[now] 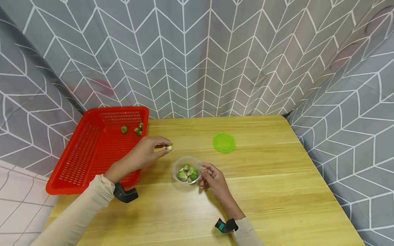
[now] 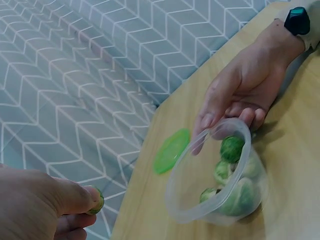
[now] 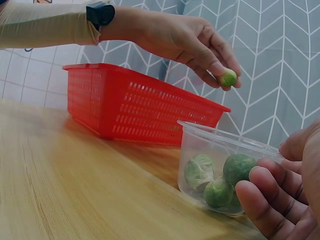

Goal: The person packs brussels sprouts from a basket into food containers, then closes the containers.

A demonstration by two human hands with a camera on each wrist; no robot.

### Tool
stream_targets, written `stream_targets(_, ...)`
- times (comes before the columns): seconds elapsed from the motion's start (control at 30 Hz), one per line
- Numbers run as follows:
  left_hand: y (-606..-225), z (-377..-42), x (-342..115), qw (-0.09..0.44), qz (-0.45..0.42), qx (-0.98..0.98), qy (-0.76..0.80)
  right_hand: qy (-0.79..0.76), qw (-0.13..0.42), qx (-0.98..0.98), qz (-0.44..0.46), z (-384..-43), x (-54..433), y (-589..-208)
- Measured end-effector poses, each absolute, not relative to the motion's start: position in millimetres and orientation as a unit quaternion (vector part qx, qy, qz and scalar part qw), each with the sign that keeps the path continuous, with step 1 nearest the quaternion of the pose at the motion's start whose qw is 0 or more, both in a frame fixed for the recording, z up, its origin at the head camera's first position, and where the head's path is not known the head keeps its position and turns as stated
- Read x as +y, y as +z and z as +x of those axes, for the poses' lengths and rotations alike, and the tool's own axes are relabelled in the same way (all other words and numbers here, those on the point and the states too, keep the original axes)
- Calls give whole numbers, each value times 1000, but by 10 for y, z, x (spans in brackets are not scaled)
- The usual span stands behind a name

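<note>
Small sprout, left-hand pinch.
Round, yellow-green, pale-ended — clamped between thumb and fingertips; right hand grips clear tub — leafy green sprouts inside.

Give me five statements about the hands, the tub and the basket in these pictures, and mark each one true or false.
1. The left hand pinches a Brussels sprout. True.
2. The right hand holds the clear tub by its rim. True.
3. The tub is closed. False: its top is open, and the green lid lies on the table.
4. The tub is empty. False: several sprouts are in it.
5. The red basket stands to the right of the tub in the head view. False: it stands to the left.
</note>
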State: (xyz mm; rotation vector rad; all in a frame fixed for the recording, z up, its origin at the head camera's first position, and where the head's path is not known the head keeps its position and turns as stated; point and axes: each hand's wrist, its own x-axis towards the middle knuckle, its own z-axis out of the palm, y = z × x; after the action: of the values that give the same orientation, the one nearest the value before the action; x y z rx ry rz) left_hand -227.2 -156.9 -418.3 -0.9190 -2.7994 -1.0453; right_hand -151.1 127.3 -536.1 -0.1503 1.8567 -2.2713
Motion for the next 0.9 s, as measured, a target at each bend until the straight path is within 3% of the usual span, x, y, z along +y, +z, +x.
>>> stream_targets(0.37,-4291,-2234,-1346,29,-360,-882,-302,-769,102,629,-50,-1508,1254,-5370)
stream_targets(0.9,-4438,-2096,-1115,-57,-384,-874,-291,-766,103,633,-48,-1514,1267,-5371)
